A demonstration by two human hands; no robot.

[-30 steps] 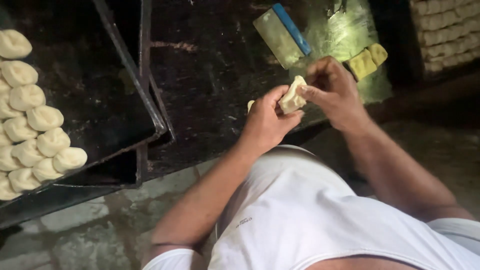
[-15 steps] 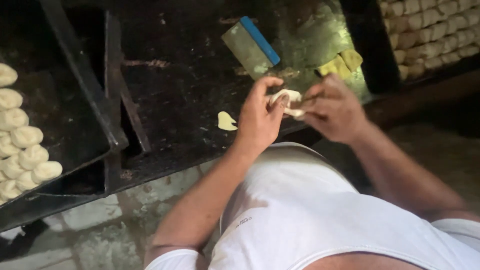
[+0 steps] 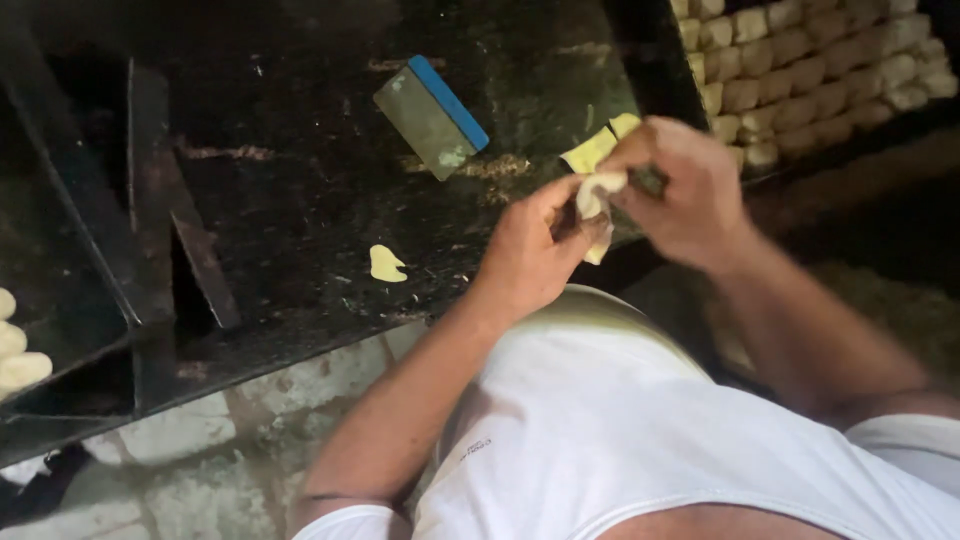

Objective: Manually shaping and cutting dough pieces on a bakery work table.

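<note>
Both my hands work one pale piece of dough point(image 3: 595, 195) above the near edge of a dark worktop point(image 3: 300, 200). My left hand point(image 3: 535, 250) grips it from below and the left. My right hand point(image 3: 685, 190) pinches its top from the right. A small yellowish dough scrap point(image 3: 385, 264) lies on the worktop to the left of my hands. Two yellow dough strips point(image 3: 598, 145) lie just behind my hands. A metal scraper with a blue handle point(image 3: 432, 115) rests further back.
A dark baking tray point(image 3: 60, 270) at the left holds shaped dough pieces point(image 3: 15, 350) at its edge. Rows of pale dough blocks point(image 3: 800, 70) fill the upper right. A stone floor point(image 3: 200, 450) lies below the worktop.
The view has shifted so the tray slid further left. My hands stay on the dough, folding it smaller. A small scrap now lies on the worktop.
</note>
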